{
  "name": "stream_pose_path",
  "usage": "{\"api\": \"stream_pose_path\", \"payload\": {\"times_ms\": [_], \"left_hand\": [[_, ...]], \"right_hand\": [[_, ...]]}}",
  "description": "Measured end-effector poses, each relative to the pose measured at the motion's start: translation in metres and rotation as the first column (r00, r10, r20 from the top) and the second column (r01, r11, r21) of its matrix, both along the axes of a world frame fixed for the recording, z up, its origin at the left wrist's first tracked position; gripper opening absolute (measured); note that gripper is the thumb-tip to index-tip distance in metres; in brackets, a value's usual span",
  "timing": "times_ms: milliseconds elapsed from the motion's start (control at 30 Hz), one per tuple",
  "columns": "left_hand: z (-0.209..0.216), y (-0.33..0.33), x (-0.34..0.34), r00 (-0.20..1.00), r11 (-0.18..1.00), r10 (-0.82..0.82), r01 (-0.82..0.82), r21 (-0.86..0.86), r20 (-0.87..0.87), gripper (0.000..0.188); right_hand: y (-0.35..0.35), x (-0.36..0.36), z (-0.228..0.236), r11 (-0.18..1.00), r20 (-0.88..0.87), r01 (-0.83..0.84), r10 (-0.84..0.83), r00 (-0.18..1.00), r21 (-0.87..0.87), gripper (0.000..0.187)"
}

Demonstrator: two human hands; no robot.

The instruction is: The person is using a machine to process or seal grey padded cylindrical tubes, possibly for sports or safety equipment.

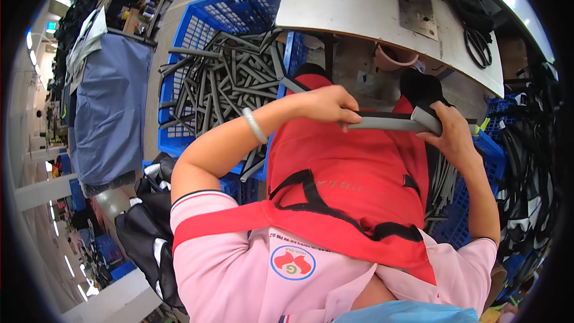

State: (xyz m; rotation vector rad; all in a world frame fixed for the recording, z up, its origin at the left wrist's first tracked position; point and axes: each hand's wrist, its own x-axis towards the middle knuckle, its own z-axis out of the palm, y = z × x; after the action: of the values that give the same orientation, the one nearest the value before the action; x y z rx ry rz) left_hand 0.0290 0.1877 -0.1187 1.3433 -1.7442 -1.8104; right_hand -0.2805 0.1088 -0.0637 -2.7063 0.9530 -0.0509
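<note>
Tubing [382, 122], slim and grey, spans the gap between my two hands, right of the frame's centre and over the red apron [353, 161]. My left grip [330, 105] is narrow, thumb and fingers closed on the tubing's left part. My right grip [452, 131] holds a short, thicker grey sleeve [426, 121] at the tubing's right part; from my end I cannot tell whether the tubing runs inside it. A pale bracelet [255, 125] circles my left wrist. At the upper left of the frame I see a blue crate [272, 9] with a jumbled heap of grey pieces [224, 84]. A white counter [359, 0] fills the upper right, a pink bowl [394, 58] showing below its edge.
</note>
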Motion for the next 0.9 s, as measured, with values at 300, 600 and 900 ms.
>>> {"api": "stream_pose_path", "payload": {"times_ms": [300, 600, 900], "left_hand": [[0.13, -0.059, -0.031, 0.968, 0.986, 0.159, -0.164, -0.013, -0.192, 0.026], [0.132, -0.127, -0.053, 0.954, 0.798, 0.294, -0.279, -0.534, -0.059, 0.022], [0.116, -0.175, -0.054, 0.931, 0.828, 0.361, -0.345, -0.442, -0.05, 0.025]], "right_hand": [[-0.022, 0.02, 0.038, 0.995, 0.363, 0.016, 0.02, 0.931, -0.095, 0.043], [-0.101, -0.006, 0.078, 0.919, 0.253, 0.253, -0.178, 0.951, -0.304, 0.03], [-0.145, -0.005, 0.059, 0.916, 0.272, 0.289, -0.213, 0.938, -0.279, 0.04]]}}
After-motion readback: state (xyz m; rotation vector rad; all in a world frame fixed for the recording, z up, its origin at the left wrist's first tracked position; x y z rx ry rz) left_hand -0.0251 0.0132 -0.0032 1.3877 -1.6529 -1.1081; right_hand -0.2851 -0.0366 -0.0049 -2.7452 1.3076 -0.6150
